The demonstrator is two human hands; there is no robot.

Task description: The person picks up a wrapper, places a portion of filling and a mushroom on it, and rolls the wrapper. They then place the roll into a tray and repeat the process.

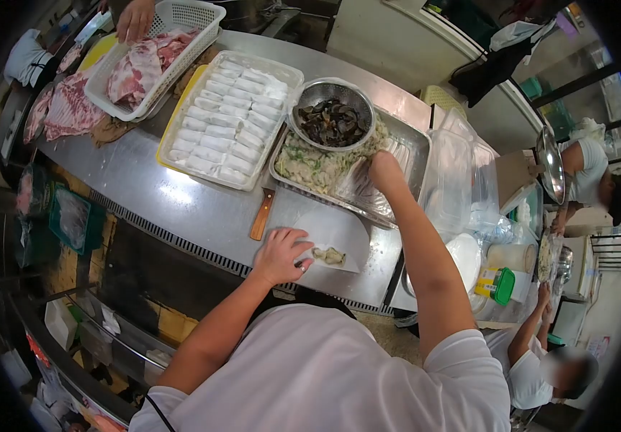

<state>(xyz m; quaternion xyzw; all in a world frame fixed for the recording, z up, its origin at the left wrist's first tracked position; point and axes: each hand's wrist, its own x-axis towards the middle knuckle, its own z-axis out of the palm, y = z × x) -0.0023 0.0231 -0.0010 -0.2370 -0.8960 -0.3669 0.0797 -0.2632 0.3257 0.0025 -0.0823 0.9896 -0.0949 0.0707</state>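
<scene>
My left hand (281,252) rests flat on a white wrapper sheet (339,230) spread on the steel counter, fingers apart, next to a small lump of filling (330,255) on the sheet. My right hand (384,171) reaches into the metal tray of noodle-and-vegetable filling (310,167), fingers down in the mix; what it grips is hidden. A steel bowl of dark mushrooms (332,119) sits on the tray's far end.
A tray of finished white rolls (227,119) lies to the left, a wooden-handled knife (261,214) beside the wrapper. Another person's hand (135,18) touches a white basket of raw meat (153,57). Clear plastic boxes (454,180) stand right; people work at right.
</scene>
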